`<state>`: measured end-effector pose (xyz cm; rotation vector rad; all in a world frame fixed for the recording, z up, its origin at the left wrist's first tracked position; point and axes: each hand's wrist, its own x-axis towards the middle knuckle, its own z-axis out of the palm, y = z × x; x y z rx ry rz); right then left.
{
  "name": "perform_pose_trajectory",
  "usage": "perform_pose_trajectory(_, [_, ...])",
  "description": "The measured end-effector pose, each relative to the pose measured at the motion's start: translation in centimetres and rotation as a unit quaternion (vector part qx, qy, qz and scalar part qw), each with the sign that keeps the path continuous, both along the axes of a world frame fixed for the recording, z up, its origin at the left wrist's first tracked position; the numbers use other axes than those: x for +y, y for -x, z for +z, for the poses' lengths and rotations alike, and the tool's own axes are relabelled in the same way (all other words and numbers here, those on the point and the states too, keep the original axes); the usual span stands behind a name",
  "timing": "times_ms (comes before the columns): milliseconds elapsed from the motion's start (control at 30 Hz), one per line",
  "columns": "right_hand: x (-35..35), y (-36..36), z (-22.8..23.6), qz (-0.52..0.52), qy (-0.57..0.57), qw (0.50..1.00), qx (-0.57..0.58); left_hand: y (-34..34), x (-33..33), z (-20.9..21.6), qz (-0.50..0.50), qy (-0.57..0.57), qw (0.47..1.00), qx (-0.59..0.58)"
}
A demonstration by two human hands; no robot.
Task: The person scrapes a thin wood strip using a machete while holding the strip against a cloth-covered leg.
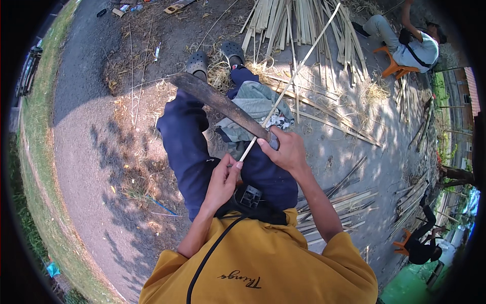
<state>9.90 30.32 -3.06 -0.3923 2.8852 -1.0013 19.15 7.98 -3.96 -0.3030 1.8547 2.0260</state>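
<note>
My left hand (221, 181) is closed, its thumb and fingers pinching the near end of a long, thin bamboo strip (305, 62). The strip runs away from me to the upper right. My right hand (287, 153) is wrapped around the near end of a machete (218, 103) with a broad, dark brown blade pointing to the far left. Strip and blade cross right beside my right thumb; whether the edge bites into the strip cannot be made out. A grey-green cloth (251, 96) lies across my legs beneath the machete.
Long split bamboo strips (283, 23) are fanned out on the ground ahead, with curly shavings (373, 95) around them. More strips (344, 210) lie to my right. One person (417, 50) sits on an orange stool far right, another person (422, 251) at lower right.
</note>
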Motion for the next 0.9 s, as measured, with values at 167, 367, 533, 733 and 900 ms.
perform_pose_trajectory(167, [0.2,0.0,0.1,-0.001,0.012,1.0,-0.01,-0.4,0.0,0.3,-0.006,0.034,0.999,0.013])
perform_pose_trajectory(367, [0.2,0.0,0.4,0.009,0.008,1.0,-0.022,0.7,0.6,0.3,-0.004,0.055,0.998,0.029])
perform_pose_trajectory(533, [0.5,0.2,-0.5,0.008,0.011,1.0,0.02,-1.1,0.3,1.3,0.004,0.105,0.994,0.042])
perform_pose_trajectory(733, [0.3,-0.1,-0.1,-0.003,0.029,0.999,0.016,-1.8,-0.1,2.1,-0.002,0.148,0.988,0.049])
perform_pose_trajectory(900, [0.3,-0.5,-0.1,0.012,0.028,0.999,-0.016,0.6,1.7,1.3,0.016,0.165,0.982,0.09])
